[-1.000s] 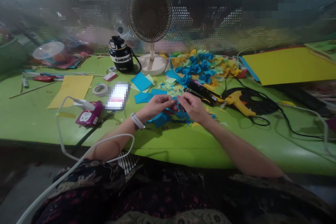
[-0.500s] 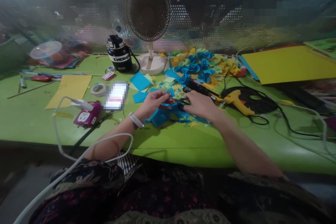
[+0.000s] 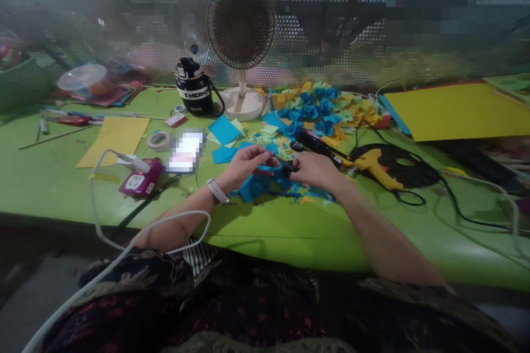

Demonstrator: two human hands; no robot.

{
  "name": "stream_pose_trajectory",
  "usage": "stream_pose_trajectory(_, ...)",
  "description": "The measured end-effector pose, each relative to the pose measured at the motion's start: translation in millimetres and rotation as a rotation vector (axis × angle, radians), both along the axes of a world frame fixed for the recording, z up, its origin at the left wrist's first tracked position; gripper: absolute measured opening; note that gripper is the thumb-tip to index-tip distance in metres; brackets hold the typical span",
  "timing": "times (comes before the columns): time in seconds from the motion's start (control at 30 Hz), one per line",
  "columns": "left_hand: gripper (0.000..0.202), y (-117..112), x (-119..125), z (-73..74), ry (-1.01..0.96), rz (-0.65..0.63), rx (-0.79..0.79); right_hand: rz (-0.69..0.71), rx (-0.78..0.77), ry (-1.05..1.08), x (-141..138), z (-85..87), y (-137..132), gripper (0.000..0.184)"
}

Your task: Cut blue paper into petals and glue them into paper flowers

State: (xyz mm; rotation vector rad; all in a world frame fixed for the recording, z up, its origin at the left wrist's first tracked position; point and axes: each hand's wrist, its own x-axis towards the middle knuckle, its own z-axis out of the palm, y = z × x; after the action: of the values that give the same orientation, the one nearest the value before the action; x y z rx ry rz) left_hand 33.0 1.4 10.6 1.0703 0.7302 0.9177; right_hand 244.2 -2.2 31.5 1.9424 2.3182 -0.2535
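My left hand (image 3: 250,164) is closed in a pinch over the blue paper; whatever lies between its fingertips is too small to make out. In my right hand (image 3: 314,170) are black-handled scissors (image 3: 287,167), their tips pointing toward the left fingers. Blue paper pieces (image 3: 253,187) and small scraps lie beneath both hands. Just beyond the right hand rests a black-handled tool (image 3: 317,145), its kind unclear. Blue paper squares (image 3: 223,130) lie beyond the left hand. Behind the hands sits a pile of blue, yellow and green folded paper flowers (image 3: 318,105).
A yellow glue gun (image 3: 379,170) lies at right on a black disc (image 3: 414,162), with cables around it. At left are a phone (image 3: 186,151), tape roll (image 3: 159,140), purple power adapter (image 3: 141,177) and white cable (image 3: 136,237). A fan (image 3: 242,102) and black bottle (image 3: 194,88) stand behind.
The right hand has drawn its fingers closer around the scissors, whose handle loops showed more before. The left hand stays pinched nearly in place. The whole view has shifted slightly.
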Motion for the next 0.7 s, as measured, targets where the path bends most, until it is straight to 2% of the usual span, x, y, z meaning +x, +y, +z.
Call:
stream_pose_trajectory(0.1,0.047,-0.6,0.3,1.9,-0.010,0.020,0.009,-0.038,-0.015,0.048,5.2,3.5,-0.6,0.019)
stream_pose_trajectory(0.17,0.050,-0.9,0.6,3.9,-0.019,0.040,0.017,-0.101,-0.030,0.170,10.6,6.4,-0.6,0.016)
stream_pose_trajectory(0.3,0.050,0.0,-0.7,8.1,-0.018,0.087,0.035,-0.258,-0.093,0.713,18.4,11.0,0.1,0.021)
stream_pose_trajectory(0.37,0.048,1.1,-2.1,9.5,-0.015,0.102,0.051,-0.279,-0.140,0.980,18.0,12.5,-0.2,0.029)
stream_pose_trajectory(0.43,0.048,2.3,-3.3,10.1,-0.018,0.113,0.069,-0.254,-0.202,1.138,15.0,13.5,-1.5,0.039)
stream_pose_trajectory(0.53,0.049,3.8,-3.7,9.7,-0.031,0.120,0.072,-0.206,-0.292,1.194,8.1,14.0,-5.0,0.051)
stream_pose_trajectory(0.7,0.046,5.4,-2.5,7.7,-0.037,0.111,0.025,-0.142,-0.357,1.166,-2.6,14.0,-11.7,0.056)
